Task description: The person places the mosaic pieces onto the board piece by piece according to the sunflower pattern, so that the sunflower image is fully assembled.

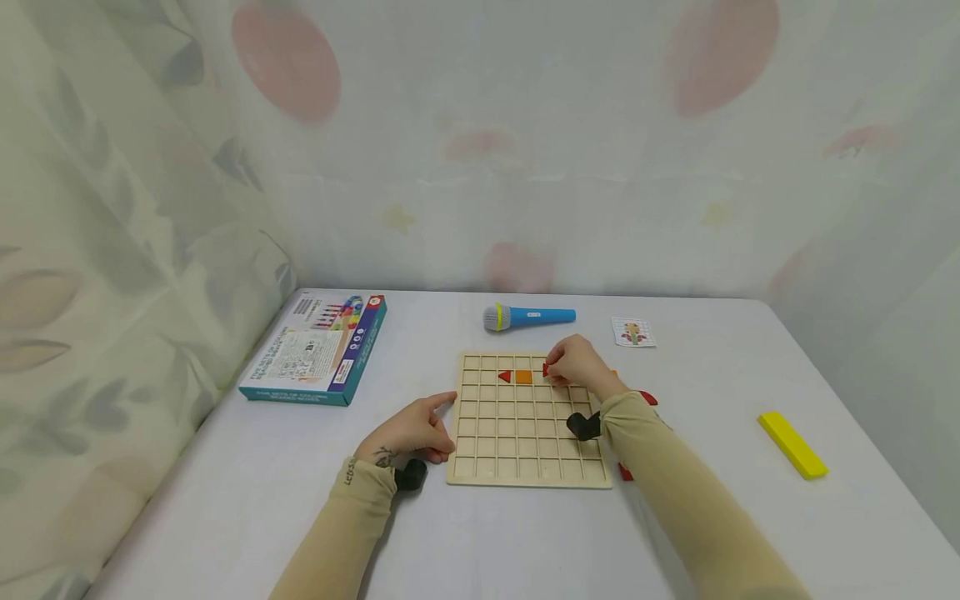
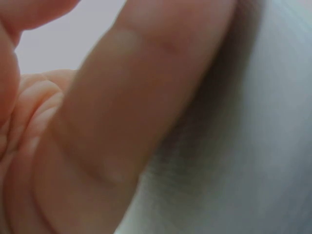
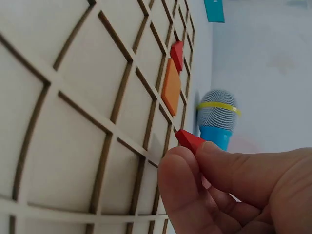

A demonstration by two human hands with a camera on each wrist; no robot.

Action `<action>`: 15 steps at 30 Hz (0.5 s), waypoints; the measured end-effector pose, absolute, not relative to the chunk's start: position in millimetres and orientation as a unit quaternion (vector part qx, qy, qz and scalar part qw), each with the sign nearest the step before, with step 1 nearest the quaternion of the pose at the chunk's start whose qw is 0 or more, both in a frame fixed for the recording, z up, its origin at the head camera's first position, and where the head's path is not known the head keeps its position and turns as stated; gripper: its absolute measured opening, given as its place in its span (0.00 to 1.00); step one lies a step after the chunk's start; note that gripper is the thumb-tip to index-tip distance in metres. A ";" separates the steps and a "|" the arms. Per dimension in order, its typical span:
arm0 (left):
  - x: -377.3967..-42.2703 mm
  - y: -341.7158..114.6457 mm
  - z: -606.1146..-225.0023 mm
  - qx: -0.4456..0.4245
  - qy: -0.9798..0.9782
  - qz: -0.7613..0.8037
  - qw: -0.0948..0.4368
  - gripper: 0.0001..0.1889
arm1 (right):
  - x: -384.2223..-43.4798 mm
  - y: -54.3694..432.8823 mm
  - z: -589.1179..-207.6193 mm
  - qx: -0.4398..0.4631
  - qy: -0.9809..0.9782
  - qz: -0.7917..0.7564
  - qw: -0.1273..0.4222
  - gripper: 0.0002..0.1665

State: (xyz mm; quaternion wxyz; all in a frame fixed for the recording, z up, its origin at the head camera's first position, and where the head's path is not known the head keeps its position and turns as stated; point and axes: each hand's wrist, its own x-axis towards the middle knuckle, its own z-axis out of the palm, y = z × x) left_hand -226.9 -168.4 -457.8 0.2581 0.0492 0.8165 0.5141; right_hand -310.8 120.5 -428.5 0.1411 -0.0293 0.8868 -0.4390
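Note:
A wooden grid board (image 1: 529, 483) lies flat on the table. My left hand (image 1: 408, 429) is at its left side, index finger stretched to the edge and thumb near the edge lower down. In the left wrist view a blurred finger (image 2: 126, 97) fills the middle. Over the board's upper right my right hand (image 1: 581, 365) pinches a red piece (image 3: 189, 140) between thumb and index finger; its full shape is partly hidden. An orange square tile (image 1: 523, 377) and a red triangle (image 1: 506, 377) sit side by side in cells to the left of that hand.
Behind the board lies a blue toy microphone (image 1: 536, 317), with a small pattern card (image 1: 633, 332) to its right. A boxed game (image 1: 315, 348) is at the left, a yellow block (image 1: 792, 445) at the right. Red pieces (image 1: 648, 398) lie partly hidden beside my right forearm.

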 end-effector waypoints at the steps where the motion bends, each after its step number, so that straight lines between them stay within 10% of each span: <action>1: -226.7 -168.1 -457.6 0.048 0.816 0.514 0.259 0.47 | -311.3 118.1 -429.7 -0.029 0.891 -0.431 0.139 0.05; 15: -227.4 -168.3 -458.7 0.046 0.813 0.519 0.260 0.47 | -310.5 102.6 -435.5 -0.077 0.953 -0.274 0.107 0.05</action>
